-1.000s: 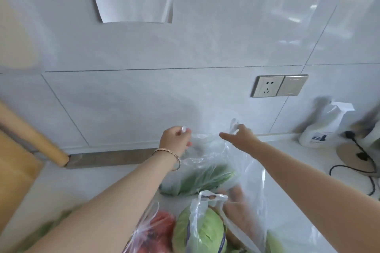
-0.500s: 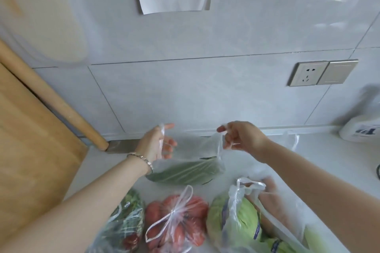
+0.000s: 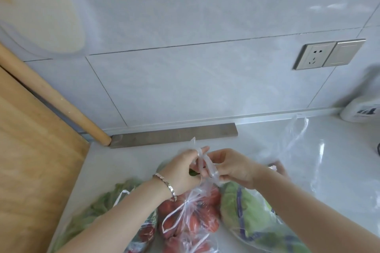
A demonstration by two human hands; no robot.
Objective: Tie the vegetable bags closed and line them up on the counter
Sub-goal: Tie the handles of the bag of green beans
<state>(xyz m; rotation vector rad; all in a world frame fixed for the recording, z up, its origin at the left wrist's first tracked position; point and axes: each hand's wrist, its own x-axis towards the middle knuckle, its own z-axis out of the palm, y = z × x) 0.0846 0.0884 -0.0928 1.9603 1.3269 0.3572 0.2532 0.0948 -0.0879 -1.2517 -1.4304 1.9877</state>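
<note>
1. Both hands meet over the middle of the counter [image 3: 123, 162], a little way out from the back wall. Left hand [image 3: 183, 168] and right hand [image 3: 230, 167] each pinch one twisted handle [image 3: 200, 160] of a clear bag; the two strands cross between the fingertips. Looks like mid-knot, first crossing.
2. That bag's body is mostly hidden under the hands. Only a sliver of dark green [image 3: 193, 172] shows, so contents unclear.
3. Near edge of the counter, left to right: leafy greens bag [image 3: 107, 201], tomato bag [image 3: 191, 217] with its handles already knotted, cabbage bag [image 3: 253, 220]. Can't tell whether the greens or cabbage bags are tied.
4. An open clear bag [image 3: 298, 150] stands slack toward the back right, near the spray bottle [image 3: 362, 109]. Probably not yet tied.
5. Handling, my read: film is thin, soft and slippery, and stretches or tears if yanked. Grip the twisted handle strands close to the crossing, not the bag wall. Pull evenly sideways to seat the knot.
6. Weight sits low in each bag; tomatoes bruise, so slide or lift by the knot gently, no dropping.
7. Risk: a strand slips out of the pinch and the twist unwinds.
8. Rolling pin [image 3: 57, 98] and wooden board [image 3: 30, 160] take up the left edge, so the row has to run rightward.
</note>
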